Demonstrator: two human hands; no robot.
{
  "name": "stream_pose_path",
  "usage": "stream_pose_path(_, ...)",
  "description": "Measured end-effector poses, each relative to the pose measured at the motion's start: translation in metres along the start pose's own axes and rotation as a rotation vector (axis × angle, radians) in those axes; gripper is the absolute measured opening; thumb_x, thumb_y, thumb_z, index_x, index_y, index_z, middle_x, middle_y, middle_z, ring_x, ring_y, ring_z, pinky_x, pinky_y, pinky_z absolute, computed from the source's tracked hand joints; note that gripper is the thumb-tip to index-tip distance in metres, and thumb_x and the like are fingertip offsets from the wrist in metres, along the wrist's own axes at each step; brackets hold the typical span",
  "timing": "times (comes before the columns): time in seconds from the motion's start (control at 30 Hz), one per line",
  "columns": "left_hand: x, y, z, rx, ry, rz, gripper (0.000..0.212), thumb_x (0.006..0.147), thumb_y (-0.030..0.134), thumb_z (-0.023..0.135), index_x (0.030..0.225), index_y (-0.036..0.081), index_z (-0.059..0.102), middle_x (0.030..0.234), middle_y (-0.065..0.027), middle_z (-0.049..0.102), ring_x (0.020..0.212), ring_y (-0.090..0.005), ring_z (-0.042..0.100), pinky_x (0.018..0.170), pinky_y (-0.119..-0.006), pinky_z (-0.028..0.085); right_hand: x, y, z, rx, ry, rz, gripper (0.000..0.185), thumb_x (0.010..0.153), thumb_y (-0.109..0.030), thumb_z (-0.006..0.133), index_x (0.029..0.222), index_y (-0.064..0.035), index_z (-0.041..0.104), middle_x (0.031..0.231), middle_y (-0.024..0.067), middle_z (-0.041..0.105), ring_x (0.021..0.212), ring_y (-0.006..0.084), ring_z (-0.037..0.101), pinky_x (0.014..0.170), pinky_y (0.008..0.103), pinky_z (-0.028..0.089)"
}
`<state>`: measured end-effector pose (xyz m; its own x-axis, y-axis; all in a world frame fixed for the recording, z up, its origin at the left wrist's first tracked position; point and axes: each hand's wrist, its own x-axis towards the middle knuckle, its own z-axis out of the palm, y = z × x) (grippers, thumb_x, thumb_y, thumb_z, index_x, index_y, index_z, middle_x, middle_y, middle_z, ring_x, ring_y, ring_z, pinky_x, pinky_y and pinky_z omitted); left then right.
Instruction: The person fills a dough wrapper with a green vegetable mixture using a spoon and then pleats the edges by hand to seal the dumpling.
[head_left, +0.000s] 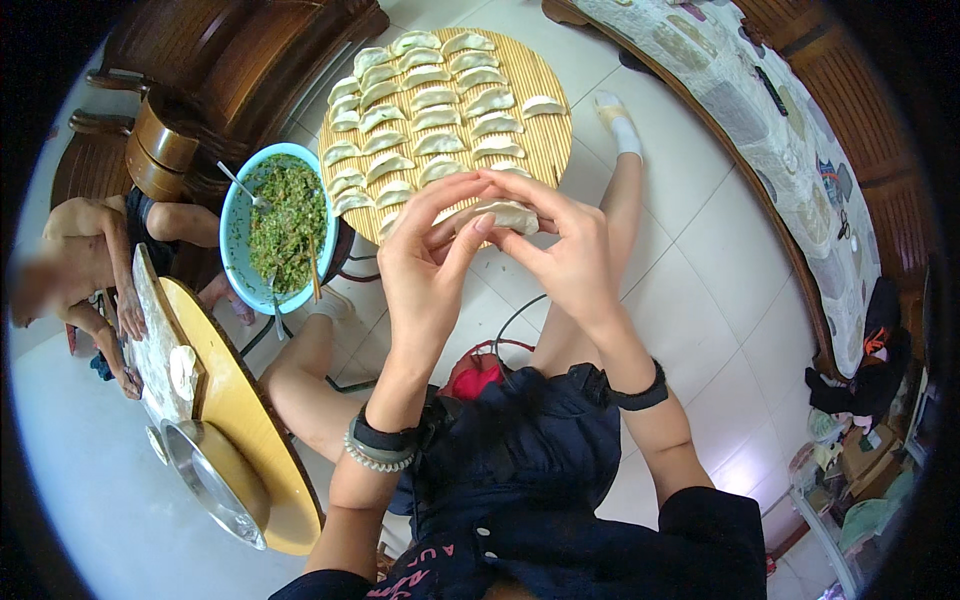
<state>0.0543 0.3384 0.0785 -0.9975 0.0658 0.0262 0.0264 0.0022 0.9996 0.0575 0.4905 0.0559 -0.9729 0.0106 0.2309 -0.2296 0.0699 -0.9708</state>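
Between my two hands is a pale half-moon dumpling (510, 216), its right end showing past the fingers. My left hand (427, 255) grips it from the left, thumb pressed on its near side. From the right, my right hand (570, 247) pinches the same dumpling, fingertips meeting the left ones above it. Just beyond the hands, a round slatted tray (544, 142) carries rows of folded dumplings (435, 118). The hands cover part of the tray's near edge. Left of it, a light-blue basin (234, 259) holds chopped green filling (289, 225).
A metal spoon (244, 184) and chopsticks (314, 266) rest in the basin. At left, a person (86, 247) works over a floured board (154, 337) on a yellow table (225, 382), with flat dough wrappers (182, 371) and a steel bowl (217, 480). A cloth-covered wooden sofa (750, 135) stands at right.
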Motion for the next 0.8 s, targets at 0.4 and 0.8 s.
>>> stream_pose_path(0.4,0.062,-0.07,0.04,0.376,-0.026,0.033,0.029,0.094,0.005,0.071,0.122,-0.001,0.068,0.105,-0.017,0.075,0.097,-0.0235,0.075,0.078,-0.033,0.061,0.065,0.088,-0.068,-0.37,-0.068,0.039,0.026,0.085,-0.009,0.077,0.112,-0.0063,0.076,0.11,0.0066,0.075,0.095,0.0191,0.071,0.082,0.0297,0.056)
stream_pose_path(0.8,0.11,-0.11,0.069,0.874,0.043,0.192,0.024,0.081,0.012,0.079,0.104,0.01,0.075,0.091,-0.0086,0.072,0.078,-0.0291,0.07,0.067,-0.04,0.055,0.095,0.169,-0.076,-0.559,-0.081,-0.271,0.032,0.077,-0.006,0.079,0.109,-0.0102,0.076,0.104,0.004,0.076,0.094,0.0245,0.069,0.08,0.035,0.057)
